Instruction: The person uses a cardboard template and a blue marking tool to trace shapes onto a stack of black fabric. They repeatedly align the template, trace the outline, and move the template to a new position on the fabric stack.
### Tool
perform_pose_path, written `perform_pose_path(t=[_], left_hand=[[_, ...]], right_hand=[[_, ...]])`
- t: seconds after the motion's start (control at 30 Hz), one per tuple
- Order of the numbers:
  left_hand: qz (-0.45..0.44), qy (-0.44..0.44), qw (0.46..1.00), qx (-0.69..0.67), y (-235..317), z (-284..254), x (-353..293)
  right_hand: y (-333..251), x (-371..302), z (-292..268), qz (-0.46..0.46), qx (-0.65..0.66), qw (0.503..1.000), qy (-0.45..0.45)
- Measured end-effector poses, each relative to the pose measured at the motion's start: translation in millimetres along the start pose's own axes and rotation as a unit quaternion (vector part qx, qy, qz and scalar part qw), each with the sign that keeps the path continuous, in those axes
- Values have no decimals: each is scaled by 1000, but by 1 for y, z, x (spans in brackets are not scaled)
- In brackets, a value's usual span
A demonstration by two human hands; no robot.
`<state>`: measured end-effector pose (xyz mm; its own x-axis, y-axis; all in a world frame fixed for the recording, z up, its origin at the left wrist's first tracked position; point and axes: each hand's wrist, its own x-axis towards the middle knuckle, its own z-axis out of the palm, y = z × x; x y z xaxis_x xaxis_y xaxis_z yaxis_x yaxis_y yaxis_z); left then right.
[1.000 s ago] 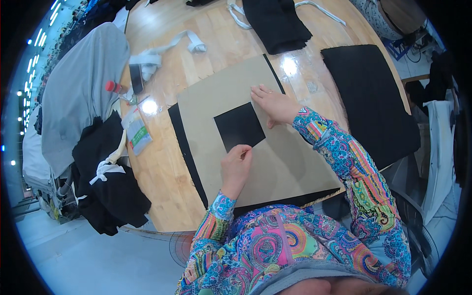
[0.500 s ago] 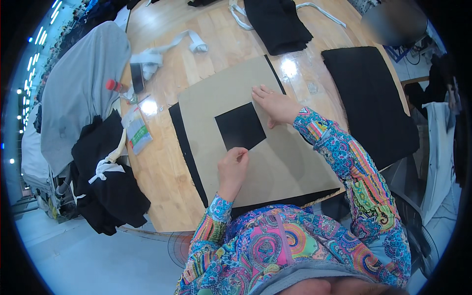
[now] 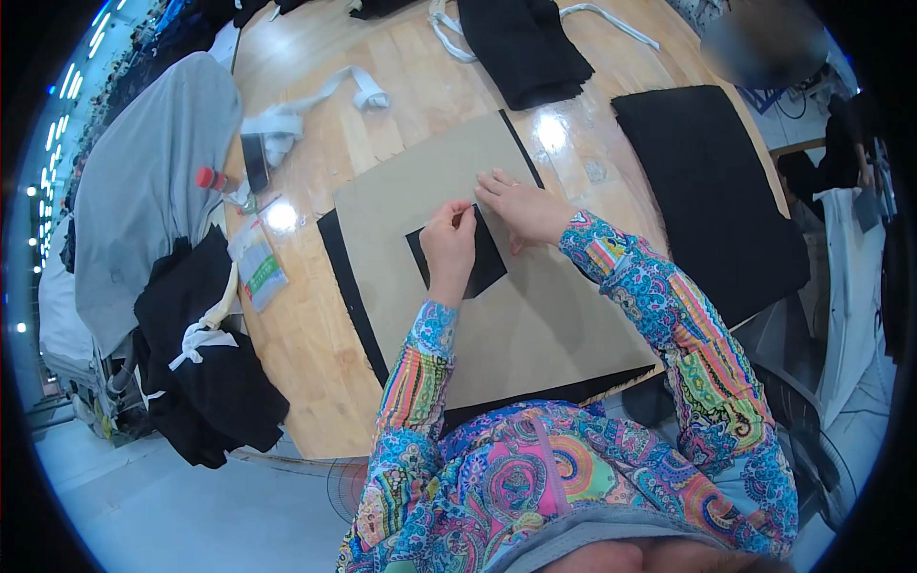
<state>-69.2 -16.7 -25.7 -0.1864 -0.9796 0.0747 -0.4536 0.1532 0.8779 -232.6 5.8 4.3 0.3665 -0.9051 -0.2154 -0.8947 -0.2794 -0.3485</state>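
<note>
A beige cardboard sheet (image 3: 544,334) lies on black fabric (image 3: 346,282), which shows along the board's edges. Near the board's middle is a black square (image 3: 487,260); I cannot tell whether it is a cut-out or a piece on top. Over the square's far part is my left hand (image 3: 449,246), thumb and fingers pinched together, and whatever they hold is too small to make out. My right hand (image 3: 523,210) rests flat on the board just right of the square, fingers stretched out, its fingertips near my left hand's.
Folded black fabric (image 3: 712,191) lies at the right, with another black stack (image 3: 523,53) at the far side. Left of the board are a clear packet (image 3: 258,263), a red-capped bottle (image 3: 208,178), a dark phone-like object (image 3: 254,162) and white tape (image 3: 334,86). Black garments (image 3: 196,382) hang over the left edge.
My left hand has moved from the square's near corner up to its far part, still pinched. My right hand stays flat beside the square. The whole view has shifted slightly.
</note>
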Motion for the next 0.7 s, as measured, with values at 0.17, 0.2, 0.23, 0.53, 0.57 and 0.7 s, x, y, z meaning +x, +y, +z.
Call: perform_pose_path(t=[0.17, 0.2, 0.23, 0.53, 0.57, 0.7], left_hand=[[26, 8, 997, 71, 3, 1, 2], [27, 6, 997, 76, 2, 1, 2], [28, 5, 996, 81, 2, 1, 3], [114, -19, 985, 126, 8, 1, -13], [126, -27, 984, 122, 9, 0, -20], [166, -71, 975, 127, 18, -10, -57]], right_hand=[[2, 1, 2, -12, -5, 1000, 14], [2, 0, 2, -12, -3, 1000, 13], [1, 0, 2, -11, -2, 1000, 13], [5, 2, 6, -9, 2, 1000, 16], [4, 2, 5, -7, 2, 1000, 13], [3, 1, 7, -2, 16, 1000, 17]])
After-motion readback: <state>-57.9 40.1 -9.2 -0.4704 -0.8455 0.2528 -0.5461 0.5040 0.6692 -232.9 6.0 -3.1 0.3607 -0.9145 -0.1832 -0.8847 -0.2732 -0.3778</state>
